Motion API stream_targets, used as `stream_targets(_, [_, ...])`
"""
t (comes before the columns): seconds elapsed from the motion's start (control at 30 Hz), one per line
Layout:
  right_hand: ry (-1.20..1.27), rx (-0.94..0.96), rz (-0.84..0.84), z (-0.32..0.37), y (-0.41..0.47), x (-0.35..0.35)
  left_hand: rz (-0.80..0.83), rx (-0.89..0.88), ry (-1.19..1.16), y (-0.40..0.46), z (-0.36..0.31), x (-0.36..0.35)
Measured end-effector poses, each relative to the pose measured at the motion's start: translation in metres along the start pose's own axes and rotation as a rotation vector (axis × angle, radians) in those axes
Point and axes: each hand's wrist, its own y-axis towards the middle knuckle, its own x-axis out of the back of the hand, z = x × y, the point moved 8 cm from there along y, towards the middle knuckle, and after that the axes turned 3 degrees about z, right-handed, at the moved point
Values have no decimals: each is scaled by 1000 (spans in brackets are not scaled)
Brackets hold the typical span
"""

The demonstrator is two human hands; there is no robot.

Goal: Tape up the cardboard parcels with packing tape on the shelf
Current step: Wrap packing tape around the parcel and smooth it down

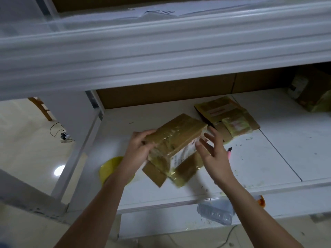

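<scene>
Currently you are holding one cardboard parcel (176,140) tilted above the shelf (268,158). Your left hand (139,147) grips its left end with fingers curled round the edge. Your right hand (214,153) sits at its right end with fingers spread apart and straight, barely touching the box.

Progress, as a judgement: this parcel already shows glossy tape across its top and lower end, yet a brown flap below it hangs loose, so sealing appears incomplete.

Count three parcels in view:
- the held parcel;
- a second parcel (227,119) just behind and right of it, lying on the shelf, with flaps open;
- a third parcel (311,93) well to the right of it, partly hidden.

One pink marker (229,151) lies right of the held parcel. No tape roll can be identified with certainty.
</scene>
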Motion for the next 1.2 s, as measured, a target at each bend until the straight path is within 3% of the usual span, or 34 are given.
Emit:
stream_targets(0.1, [-119, 67, 164, 0, -5, -21, 88, -34, -25, -22, 5, -13])
stream_targets(0.23, [-181, 135, 290, -10, -16, -36, 69, -70, -8, -41, 2, -19])
stream_targets(0.4, [-7, 219, 243, 0, -10, -19, 40, -86, -14, -59, -8, -33])
stream_targets(0.87, [137, 83, 199, -22, -5, -6, 0, -118, 82, -55, -1, -49])
stream_targets(1.03, [91, 115, 137, -20, -2, -4, -39, -161, 103, -54, 4, -52])
stream_targets(1.2, [-38, 149, 55, -19, -5, -5, 85, -113, 171, -53, -2, -51])
